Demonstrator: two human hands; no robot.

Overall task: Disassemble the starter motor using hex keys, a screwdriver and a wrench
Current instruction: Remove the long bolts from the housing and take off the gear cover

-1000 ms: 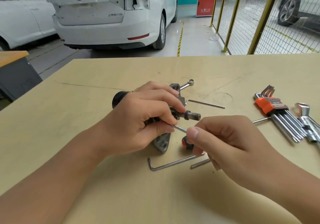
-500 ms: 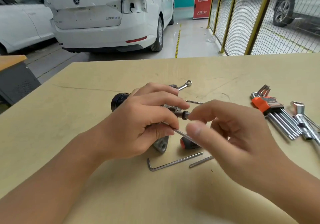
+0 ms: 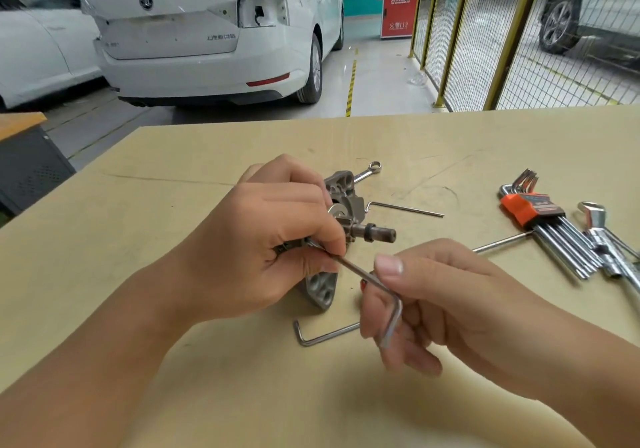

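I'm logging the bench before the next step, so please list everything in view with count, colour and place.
starter motor: one, grey metal, table centre, gripped by left hand
hex key in use: one, silver, in right hand, tip under the left fingers
loose hex keys: two, silver, one near the person, one behind the motor
hex key set: one, orange holder, right
combination wrench: one, silver, behind motor
socket wrench: one, chrome, far right
table: one, beige
cars: two white, behind the table
left hand: grips motor
right hand: holds hex key
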